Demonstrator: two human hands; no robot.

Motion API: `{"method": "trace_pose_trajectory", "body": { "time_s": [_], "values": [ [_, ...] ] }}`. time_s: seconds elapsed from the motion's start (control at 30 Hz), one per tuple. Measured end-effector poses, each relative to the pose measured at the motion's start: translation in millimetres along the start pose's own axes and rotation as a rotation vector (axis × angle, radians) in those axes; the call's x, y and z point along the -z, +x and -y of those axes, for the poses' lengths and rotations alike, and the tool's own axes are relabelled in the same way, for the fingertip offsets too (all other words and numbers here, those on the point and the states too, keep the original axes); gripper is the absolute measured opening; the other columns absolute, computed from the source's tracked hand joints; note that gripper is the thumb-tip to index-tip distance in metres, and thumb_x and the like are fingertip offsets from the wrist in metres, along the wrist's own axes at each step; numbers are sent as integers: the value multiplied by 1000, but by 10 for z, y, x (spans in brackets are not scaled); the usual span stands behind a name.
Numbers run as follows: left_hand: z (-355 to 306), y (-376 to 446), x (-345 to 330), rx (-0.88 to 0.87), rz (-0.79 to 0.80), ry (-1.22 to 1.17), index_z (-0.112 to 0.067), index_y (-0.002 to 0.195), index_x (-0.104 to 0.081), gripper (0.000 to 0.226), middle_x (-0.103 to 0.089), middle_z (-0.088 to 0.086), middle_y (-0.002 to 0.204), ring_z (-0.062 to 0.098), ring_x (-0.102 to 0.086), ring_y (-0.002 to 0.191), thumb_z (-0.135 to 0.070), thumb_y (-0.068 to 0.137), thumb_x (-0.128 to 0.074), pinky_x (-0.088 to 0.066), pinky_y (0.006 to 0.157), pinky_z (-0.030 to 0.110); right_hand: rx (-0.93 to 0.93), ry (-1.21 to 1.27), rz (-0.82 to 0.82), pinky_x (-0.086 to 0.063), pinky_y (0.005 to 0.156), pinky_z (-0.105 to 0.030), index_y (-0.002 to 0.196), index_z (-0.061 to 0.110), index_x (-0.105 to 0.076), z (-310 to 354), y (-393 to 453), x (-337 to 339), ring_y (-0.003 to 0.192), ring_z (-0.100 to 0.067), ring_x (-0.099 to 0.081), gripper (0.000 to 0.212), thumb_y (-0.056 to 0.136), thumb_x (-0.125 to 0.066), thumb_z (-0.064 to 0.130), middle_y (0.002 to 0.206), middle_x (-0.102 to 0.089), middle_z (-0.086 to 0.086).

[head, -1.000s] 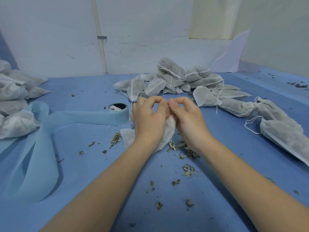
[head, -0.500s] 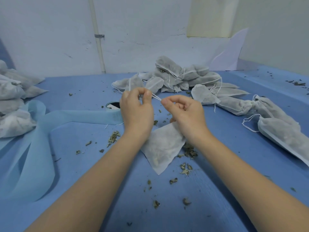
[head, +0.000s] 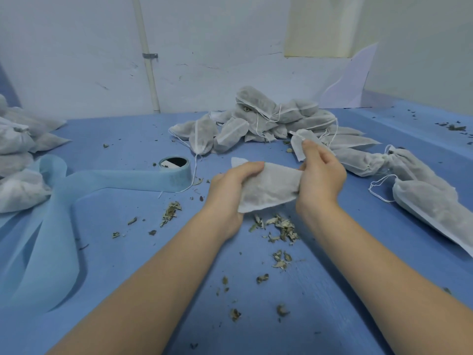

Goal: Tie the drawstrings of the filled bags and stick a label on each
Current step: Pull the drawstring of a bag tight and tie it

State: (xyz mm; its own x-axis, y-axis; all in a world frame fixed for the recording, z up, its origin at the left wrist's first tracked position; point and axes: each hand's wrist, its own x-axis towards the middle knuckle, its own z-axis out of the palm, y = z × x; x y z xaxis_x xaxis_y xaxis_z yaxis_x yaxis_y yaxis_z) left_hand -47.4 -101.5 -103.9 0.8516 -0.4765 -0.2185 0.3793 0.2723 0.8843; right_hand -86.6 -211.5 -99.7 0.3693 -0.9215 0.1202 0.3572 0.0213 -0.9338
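A filled white fabric bag [head: 268, 188] is held sideways just above the blue table [head: 332, 290]. My left hand [head: 230, 190] grips its left end, fingers curled over the top. My right hand [head: 320, 172] holds the right end, and the bag's gathered neck [head: 300, 143] sticks up past the thumb. A heap of filled drawstring bags [head: 261, 121] lies behind the hands. More filled bags [head: 432, 198] lie at the right. The roll of light blue label tape [head: 176, 172] stands left of my hands, its long strip [head: 41, 239] running to the left.
Another pile of filled bags [head: 18, 152] sits at the left edge. Dried leaf crumbs [head: 279, 226] are scattered on the table under and in front of my hands. A white wall with a pipe [head: 149, 73] closes the back.
My hands were pulling the drawstrings apart with the bag hanging below. Now the bag is turned sideways and held at both ends, and my hands have spread apart.
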Motion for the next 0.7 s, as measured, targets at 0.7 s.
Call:
{"method": "trace_pose_trajectory", "body": {
  "time_s": [0.7],
  "values": [
    [-132, 51, 159, -187, 75, -1, 3, 89, -64, 6, -71, 10, 77, 21, -69, 71, 1, 87, -59, -57, 68, 29, 370, -383, 709, -44, 89, -19, 82, 20, -74, -2, -28, 124, 95, -1, -60, 2, 83, -73, 20, 97, -67, 5]
  ]
}}
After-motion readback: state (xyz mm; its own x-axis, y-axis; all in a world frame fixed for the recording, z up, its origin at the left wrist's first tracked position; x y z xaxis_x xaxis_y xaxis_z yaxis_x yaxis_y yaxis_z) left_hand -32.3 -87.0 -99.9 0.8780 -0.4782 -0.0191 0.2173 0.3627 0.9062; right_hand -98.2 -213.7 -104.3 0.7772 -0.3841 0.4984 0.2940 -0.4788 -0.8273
